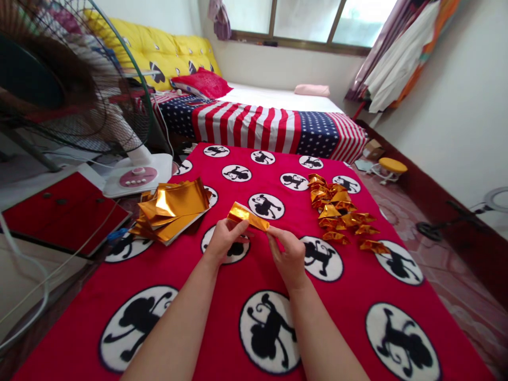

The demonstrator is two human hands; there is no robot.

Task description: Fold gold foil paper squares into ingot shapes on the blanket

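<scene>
A strip of folded gold foil paper (251,216) is held between my two hands, just above the red cloth (222,328) with monkey prints. My left hand (227,238) grips its left part, thumb lying along the front. At its right end, the fingers of my right hand (286,253) pinch the corner. Left of my hands lies a loose stack of flat gold foil sheets (174,206). On the right, several folded gold foil pieces (337,209) sit in a cluster, shaped with pointed ends.
An electric fan (135,164) stands at the left beside the cloth-covered surface. Behind it is a bed with a striped and starred cover (254,124). A yellow stool (392,165) and a cardboard box (372,149) are on the floor at the right.
</scene>
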